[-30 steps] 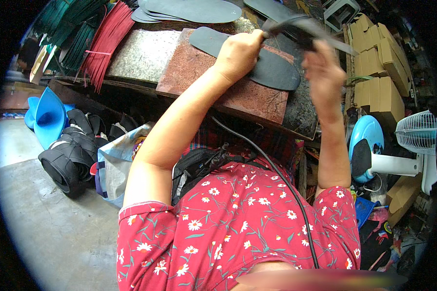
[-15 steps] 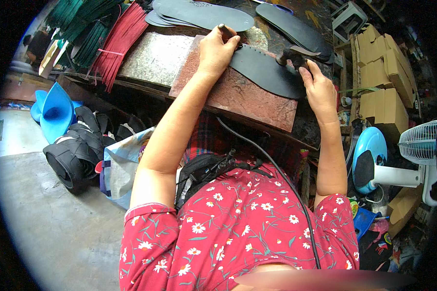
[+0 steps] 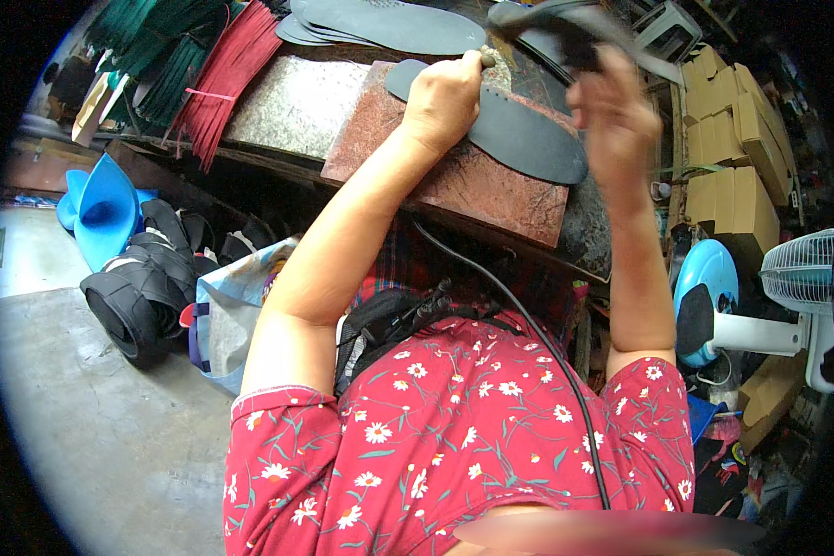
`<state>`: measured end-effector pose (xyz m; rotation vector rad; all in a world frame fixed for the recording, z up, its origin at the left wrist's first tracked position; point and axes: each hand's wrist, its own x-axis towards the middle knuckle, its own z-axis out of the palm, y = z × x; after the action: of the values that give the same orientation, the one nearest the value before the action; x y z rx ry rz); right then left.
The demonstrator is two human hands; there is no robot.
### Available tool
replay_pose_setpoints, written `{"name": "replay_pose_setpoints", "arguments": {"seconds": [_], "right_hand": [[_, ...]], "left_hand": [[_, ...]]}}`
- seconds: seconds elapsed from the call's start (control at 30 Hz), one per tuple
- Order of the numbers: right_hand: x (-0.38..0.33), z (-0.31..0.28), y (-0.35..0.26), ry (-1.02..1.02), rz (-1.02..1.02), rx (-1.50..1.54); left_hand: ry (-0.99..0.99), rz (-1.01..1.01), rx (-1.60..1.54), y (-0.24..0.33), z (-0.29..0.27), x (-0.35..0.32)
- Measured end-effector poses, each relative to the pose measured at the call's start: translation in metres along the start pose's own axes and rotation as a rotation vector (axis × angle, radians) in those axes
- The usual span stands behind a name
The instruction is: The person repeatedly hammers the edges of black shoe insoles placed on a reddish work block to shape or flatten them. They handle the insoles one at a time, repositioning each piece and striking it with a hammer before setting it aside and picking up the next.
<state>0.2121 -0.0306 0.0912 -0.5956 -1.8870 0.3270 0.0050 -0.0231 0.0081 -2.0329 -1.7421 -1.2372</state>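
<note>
A dark grey shoe sole [image 3: 528, 139], with a row of small holes near its edge, lies flat on a reddish stone slab [image 3: 491, 218]. Over its left part is my left hand [image 3: 443, 104], closed around a short dark punch-like tool [image 3: 487, 60]; only the tool's top end shows above the fist. My right hand [image 3: 616, 120], smeared by motion, is raised to the right of the sole and grips a dark hammer [image 3: 579, 46]. The hammer's head is blurred and hangs over the far side of the bench. My left fingers hide the tool's tip.
More soles [image 3: 389, 28] are stacked at the back. Red strips [image 3: 222, 79] and green strips [image 3: 130, 46] lie at the far left. Cardboard boxes [image 3: 732, 130] and a fan [image 3: 797, 269] stand right. Black rolls [image 3: 139, 296] sit on the floor. A cable [image 3: 491, 283] crosses my front.
My right hand has swung the hammer up and away from the sole. My left hand has moved right along the sole with the punch-like tool, uncovering the sole's left end.
</note>
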Motion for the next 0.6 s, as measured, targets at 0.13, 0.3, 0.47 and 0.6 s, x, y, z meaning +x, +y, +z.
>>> {"name": "replay_pose_setpoints", "arguments": {"seconds": [0.13,0.3,0.47,0.6], "right_hand": [[-0.029,0.007,0.039,-0.254,0.351,-0.352],[-0.028,-0.024,0.036,-0.159,0.464,-0.232],[0.004,-0.041,-0.015,-0.016,0.254,0.094],[-0.005,-0.004,-0.006,-0.007,0.033,-0.024]], "left_hand": [[0.069,-0.28,-0.189,-0.017,0.002,0.0],[-0.02,-0.468,-0.702,-0.034,0.01,-0.001],[-0.043,-0.345,-0.486,-0.023,0.003,0.0],[-0.016,0.02,-0.008,-0.001,0.007,0.002]]}}
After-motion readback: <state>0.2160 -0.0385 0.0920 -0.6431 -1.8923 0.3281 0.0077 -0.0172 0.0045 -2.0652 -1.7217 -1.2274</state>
